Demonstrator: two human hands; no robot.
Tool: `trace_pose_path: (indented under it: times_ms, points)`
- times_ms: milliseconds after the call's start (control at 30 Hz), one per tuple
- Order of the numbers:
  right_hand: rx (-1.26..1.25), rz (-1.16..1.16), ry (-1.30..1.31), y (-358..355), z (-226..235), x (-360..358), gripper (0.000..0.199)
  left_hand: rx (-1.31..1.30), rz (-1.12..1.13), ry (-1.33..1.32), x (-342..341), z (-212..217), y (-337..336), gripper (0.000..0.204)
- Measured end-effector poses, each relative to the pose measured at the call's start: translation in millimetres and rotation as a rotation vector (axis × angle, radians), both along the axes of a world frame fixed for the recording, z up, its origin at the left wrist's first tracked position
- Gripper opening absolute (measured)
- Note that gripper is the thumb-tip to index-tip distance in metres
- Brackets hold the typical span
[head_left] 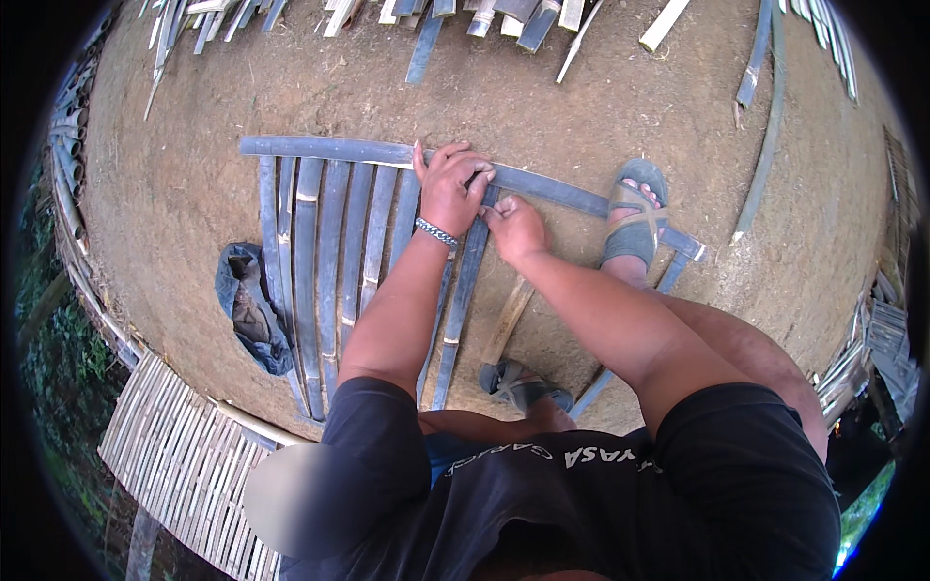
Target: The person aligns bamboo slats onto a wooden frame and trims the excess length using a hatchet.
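White lettering (570, 459), partly lost in folds, runs across the front of the black T-shirt (601, 504)

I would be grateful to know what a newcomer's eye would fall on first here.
Probably the row of dark bamboo slats, left of centre on the bare ground. Next, the left hand and right hand, close together by the long crosspiece above them. A dark bag-like bundle lies at the slats' left.

Left arm (397, 315) stretched well forward, right arm (605, 324) slanting in from the other side! Left hand (453, 189) arched, back upward, one finger jutting left; right hand (517, 229) just beside it, fingers curled inward, their exact grip too small to tell.
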State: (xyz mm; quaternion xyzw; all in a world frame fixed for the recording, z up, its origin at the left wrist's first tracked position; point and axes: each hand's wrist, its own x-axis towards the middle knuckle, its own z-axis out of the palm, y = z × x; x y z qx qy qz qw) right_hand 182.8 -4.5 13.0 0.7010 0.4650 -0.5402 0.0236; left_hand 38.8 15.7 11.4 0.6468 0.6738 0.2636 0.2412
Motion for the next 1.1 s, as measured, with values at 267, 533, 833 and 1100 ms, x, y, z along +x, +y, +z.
trace_pose_path:
  times_ms: [267, 533, 833, 1100]
  points:
    - [0.02, 0.009, -0.014, -4, -1, 1, 0.03, 0.016, -0.044, 0.057, 0, -2, -3, 0.006]
    - [0.24, 0.027, -0.007, -29, 15, 9, 0.043, 0.047, -0.038, 0.067, 1, -7, -4, 0.006]
    - [-0.162, 0.776, -0.142, -99, 77, 59, 0.057, 0.07, -0.015, 0.019, -2, -9, -3, 0.006]
    - [-0.213, 0.717, -0.12, -102, 75, 60, 0.062, 0.101, -0.024, 0.045, -3, -13, -6, 0.006]
